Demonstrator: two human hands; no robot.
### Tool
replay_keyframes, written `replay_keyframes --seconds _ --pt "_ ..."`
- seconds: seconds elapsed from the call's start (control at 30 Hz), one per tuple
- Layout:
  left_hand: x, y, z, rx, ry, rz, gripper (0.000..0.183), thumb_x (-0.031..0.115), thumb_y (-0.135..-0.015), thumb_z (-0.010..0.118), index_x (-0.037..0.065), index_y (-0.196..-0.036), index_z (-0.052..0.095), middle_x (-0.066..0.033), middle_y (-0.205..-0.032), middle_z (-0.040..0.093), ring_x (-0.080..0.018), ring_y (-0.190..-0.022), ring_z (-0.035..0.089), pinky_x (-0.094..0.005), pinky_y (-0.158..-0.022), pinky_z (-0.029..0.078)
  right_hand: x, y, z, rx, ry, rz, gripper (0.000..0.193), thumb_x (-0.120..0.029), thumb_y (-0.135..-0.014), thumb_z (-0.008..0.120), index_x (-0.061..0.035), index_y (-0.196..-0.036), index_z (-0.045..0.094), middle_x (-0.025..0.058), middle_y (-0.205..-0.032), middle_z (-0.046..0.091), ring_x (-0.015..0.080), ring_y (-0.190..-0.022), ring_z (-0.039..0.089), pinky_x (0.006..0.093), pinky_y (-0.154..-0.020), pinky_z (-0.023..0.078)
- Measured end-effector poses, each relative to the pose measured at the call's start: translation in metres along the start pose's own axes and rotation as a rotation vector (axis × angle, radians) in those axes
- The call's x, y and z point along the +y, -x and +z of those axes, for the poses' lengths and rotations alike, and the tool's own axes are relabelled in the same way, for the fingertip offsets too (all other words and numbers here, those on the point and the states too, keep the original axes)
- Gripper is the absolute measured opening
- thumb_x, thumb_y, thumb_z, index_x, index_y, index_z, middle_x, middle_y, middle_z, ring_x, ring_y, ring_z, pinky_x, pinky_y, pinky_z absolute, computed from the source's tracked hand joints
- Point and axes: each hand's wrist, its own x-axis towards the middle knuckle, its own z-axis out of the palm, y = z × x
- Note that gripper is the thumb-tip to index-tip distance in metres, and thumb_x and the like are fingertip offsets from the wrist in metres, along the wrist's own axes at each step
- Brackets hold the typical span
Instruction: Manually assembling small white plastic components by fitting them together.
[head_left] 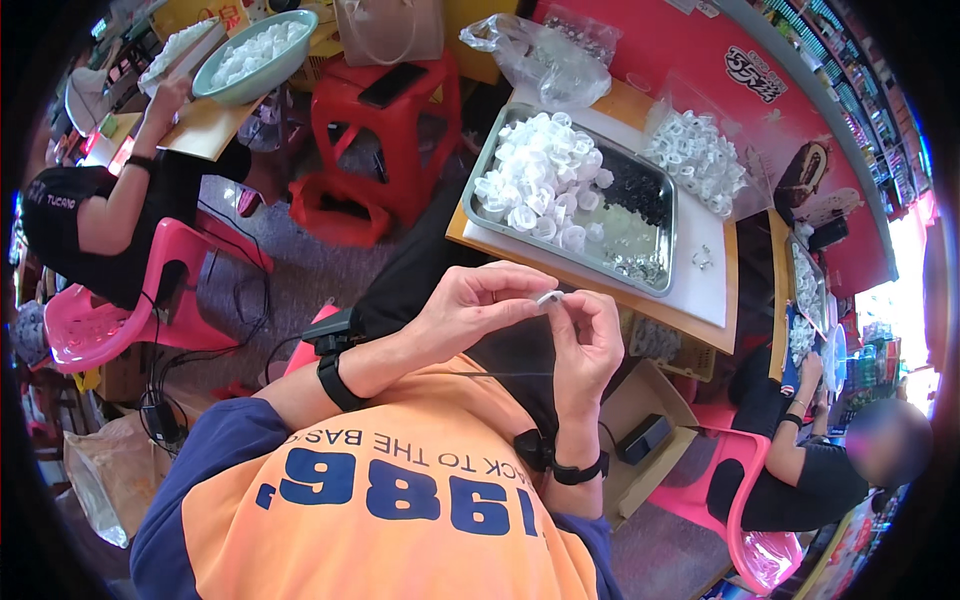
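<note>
wood-edged bench (732, 295) under a smooth white sheet (703, 285), carrying a shiny metal tray (622, 238) — cloudy, cup-shaped plastic pieces (540, 175) heaped beside tiny black bits (642, 195). on the wearer's side of it, left hand (482, 305) and right hand (587, 340) meet, fingertips clamped on one small whitish piece (547, 297) — smooth-looking, its exact shape hidden.

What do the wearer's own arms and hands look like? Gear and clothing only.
Left hand and right hand: ungloved. Each wrist: black strap, boxy black module beside it. Short navy sleeves on an orange shirt.
</note>
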Motion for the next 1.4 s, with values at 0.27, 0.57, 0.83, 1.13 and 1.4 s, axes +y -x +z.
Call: replay_keyframes --seconds 0.27,0.57,0.83,1.13,1.4 --pt "0.001 -0.007 0.001 -0.109 -0.084 0.292 0.020 0.000 -0.089 0.066 0.003 -0.108 0.072 -0.0108 -0.117 0.058 -0.0175 -0.112 0.059 -0.0274 -0.093 0.051 -0.021 -0.001 -0.007 0.067 0.294 -0.451 0.023 0.005 -0.074 0.079 -0.0027 -0.090 0.064 0.0103 -0.087 0.065 0.0221 -0.071 0.063 0.0293 -0.061 0.053" --pt "0.004 -0.018 0.004 0.006 -0.476 0.479 0.024 -0.005 -0.075 0.078 0.003 -0.096 0.073 -0.0101 -0.095 0.068 -0.0163 -0.086 0.066 -0.0248 -0.070 0.054 -0.009 -0.012 -0.012 0.090 0.452 -0.622 0.027 0.007 -0.070 0.080 -0.0023 -0.091 0.065 0.0104 -0.087 0.065 0.0239 -0.071 0.065 0.0303 -0.059 0.053" --pt "0.007 -0.041 -0.006 -0.027 -0.799 0.797 0.024 -0.001 -0.073 0.079 0.004 -0.096 0.071 -0.0123 -0.098 0.072 -0.0216 -0.078 0.071 -0.0276 -0.061 0.058 -0.005 -0.022 -0.014 0.066 0.489 -0.506 0.028 0.007 -0.070 0.080 -0.0051 -0.092 0.066 0.0092 -0.087 0.066 0.0233 -0.075 0.065 0.0311 -0.063 0.054" --pt "0.001 -0.064 -0.014 -0.062 -0.846 0.789 0.022 -0.003 -0.076 0.075 0.000 -0.097 0.068 -0.0156 -0.102 0.071 -0.0248 -0.085 0.072 -0.0295 -0.066 0.060 0.000 -0.048 -0.008 0.014 0.516 -0.426 0.024 0.009 -0.069 0.077 -0.0046 -0.084 0.065 0.0091 -0.085 0.066 0.0227 -0.072 0.066 0.0308 -0.061 0.055" --pt "-0.009 -0.076 -0.024 0.020 -0.819 0.729 0.022 -0.005 -0.077 0.075 -0.002 -0.097 0.068 -0.0165 -0.100 0.071 -0.0250 -0.085 0.072 -0.0298 -0.069 0.059 0.016 -0.067 -0.002 -0.064 0.558 -0.409 0.024 0.005 -0.069 0.080 -0.0044 -0.084 0.065 0.0083 -0.086 0.065 0.0208 -0.071 0.068 0.0278 -0.060 0.056"
